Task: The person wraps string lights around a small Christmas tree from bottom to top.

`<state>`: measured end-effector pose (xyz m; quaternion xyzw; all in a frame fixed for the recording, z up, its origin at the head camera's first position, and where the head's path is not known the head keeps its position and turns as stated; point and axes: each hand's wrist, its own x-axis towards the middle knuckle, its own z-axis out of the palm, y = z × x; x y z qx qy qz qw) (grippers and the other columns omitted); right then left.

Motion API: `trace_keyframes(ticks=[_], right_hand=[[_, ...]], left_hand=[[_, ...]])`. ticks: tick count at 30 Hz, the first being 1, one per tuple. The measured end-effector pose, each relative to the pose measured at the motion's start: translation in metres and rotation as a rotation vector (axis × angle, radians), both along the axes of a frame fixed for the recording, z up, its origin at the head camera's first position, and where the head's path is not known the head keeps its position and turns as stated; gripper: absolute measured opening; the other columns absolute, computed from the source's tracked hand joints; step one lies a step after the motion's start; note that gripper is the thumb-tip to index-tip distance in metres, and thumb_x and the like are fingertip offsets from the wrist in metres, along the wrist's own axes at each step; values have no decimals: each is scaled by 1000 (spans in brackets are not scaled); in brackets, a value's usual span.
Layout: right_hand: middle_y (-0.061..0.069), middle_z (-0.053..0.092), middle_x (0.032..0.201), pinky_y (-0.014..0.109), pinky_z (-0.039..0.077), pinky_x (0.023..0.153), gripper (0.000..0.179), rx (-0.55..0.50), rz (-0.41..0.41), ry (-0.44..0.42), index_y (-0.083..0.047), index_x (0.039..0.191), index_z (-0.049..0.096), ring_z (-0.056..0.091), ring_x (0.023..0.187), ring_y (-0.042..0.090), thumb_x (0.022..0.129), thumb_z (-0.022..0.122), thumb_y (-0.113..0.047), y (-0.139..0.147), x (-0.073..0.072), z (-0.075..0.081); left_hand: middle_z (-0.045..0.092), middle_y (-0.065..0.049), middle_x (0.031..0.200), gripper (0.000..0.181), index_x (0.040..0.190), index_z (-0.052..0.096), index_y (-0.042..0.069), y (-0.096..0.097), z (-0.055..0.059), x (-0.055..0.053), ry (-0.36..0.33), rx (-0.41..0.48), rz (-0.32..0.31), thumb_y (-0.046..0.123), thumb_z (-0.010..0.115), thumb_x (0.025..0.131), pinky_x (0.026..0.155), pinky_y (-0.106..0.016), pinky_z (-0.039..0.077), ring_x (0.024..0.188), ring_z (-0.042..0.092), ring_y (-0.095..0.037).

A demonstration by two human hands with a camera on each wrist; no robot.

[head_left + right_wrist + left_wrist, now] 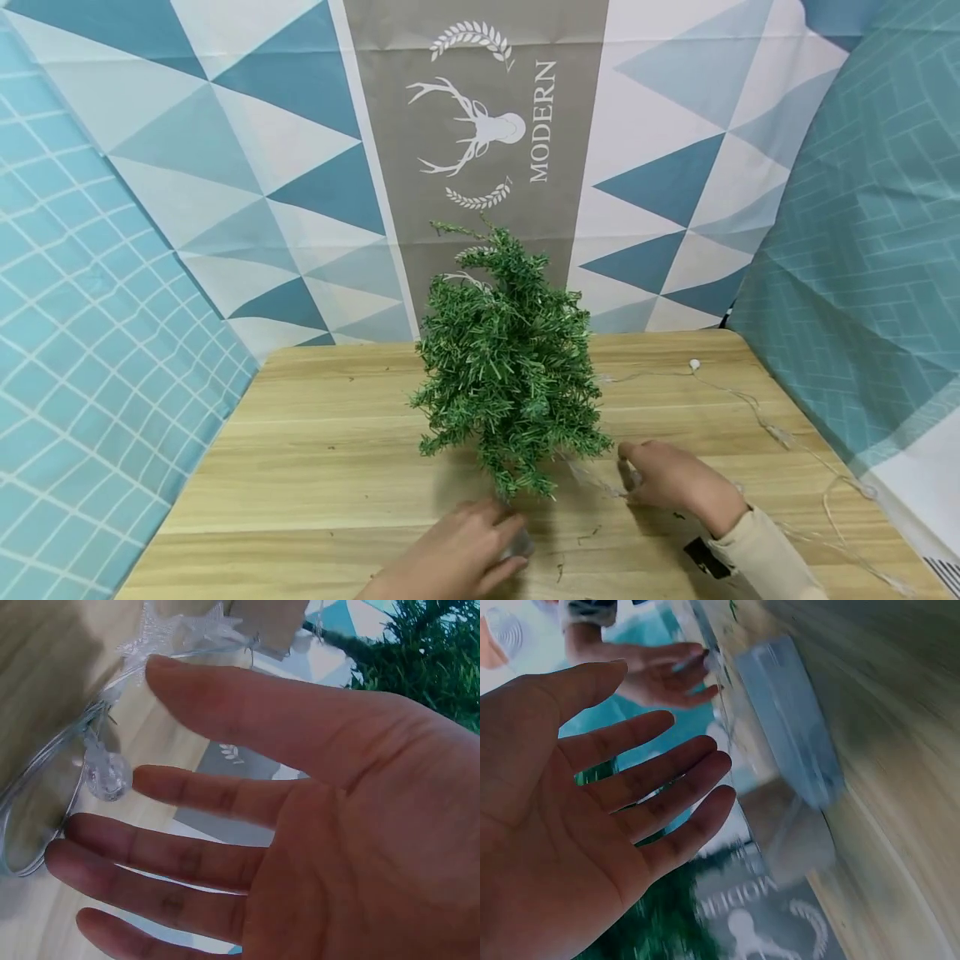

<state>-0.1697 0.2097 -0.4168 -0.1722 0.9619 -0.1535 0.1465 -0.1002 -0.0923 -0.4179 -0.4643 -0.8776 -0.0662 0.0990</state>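
Observation:
A small green artificial tree (510, 358) stands upright on the wooden table. Before its foot is my left hand (461, 546), its fingers spread and slightly bent in the left wrist view. Beside those fingers lies a clear bluish box (791, 720), apart from them in that view, next to the tree's pale base (791, 836). To the right of the tree, my right hand (671, 482) reaches toward a string of lights with clear wire (45, 761). Its fingers are loosely extended. A clear ball light (109, 776) sits near the index fingertip, and a clear star light (146, 637) near the thumb.
More of the light string (832, 483) trails over the right side of the wooden table (300, 450). A black patch (707, 557) shows by the right sleeve. Green scraps dot the tabletop. Patterned cloth (645, 167) hangs behind and at both sides.

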Motion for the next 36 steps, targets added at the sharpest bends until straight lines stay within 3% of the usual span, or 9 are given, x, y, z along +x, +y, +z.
trace_keyframes(ticks=[5,8,12,17,23,27,31,36], right_hand=[[2,57,73,35,48,60,12,41,13,-18,-10,80,59,54,65,17,72,63,-1,3,3,-5],[2,59,71,35,50,62,12,66,40,-12,-10,74,61,57,65,19,69,64,0,7,4,-8],[-3,54,69,31,45,56,15,57,97,-21,-12,73,57,51,61,13,66,66,-3,7,4,-11],[-6,48,66,27,41,52,13,-4,161,-28,-15,79,52,44,58,9,74,59,-5,4,5,-10],[-10,47,64,23,37,50,23,-43,241,-58,-16,81,51,41,54,6,67,57,1,0,4,-6],[-8,47,65,23,38,49,27,-56,209,-60,-16,83,50,42,56,7,67,54,6,-1,4,-3],[-5,48,64,23,38,48,21,-83,175,-28,-14,84,49,43,55,9,73,58,1,-1,4,2],[-7,50,77,22,43,56,13,-108,228,36,-18,85,52,46,66,5,78,62,-14,1,0,2]], left_hand=[[54,11,89,26,101,55,21,35,-4,-3,18,-73,-90,43,48,89,69,-16,46,77,51,0],[52,11,91,26,104,54,23,53,-4,-3,-9,-98,-119,43,47,89,65,-12,43,78,50,0],[52,11,94,30,111,52,24,65,-3,-1,-43,-124,-112,44,44,90,64,-10,41,79,49,0],[52,9,97,34,116,51,23,66,-6,-1,-60,-131,-106,44,44,91,63,-9,41,81,50,0],[50,10,95,31,112,51,24,63,-11,-3,-36,-109,-91,44,48,89,61,-9,40,78,48,1],[50,11,94,29,110,51,24,65,-10,-5,-37,-95,-105,43,48,89,58,-8,38,76,46,3],[49,11,99,28,111,51,24,67,-9,-6,-73,-74,-102,42,47,90,60,-8,39,79,47,3],[49,8,109,30,115,51,22,69,-6,-7,-115,-38,-98,39,48,90,60,-5,39,77,49,4]])
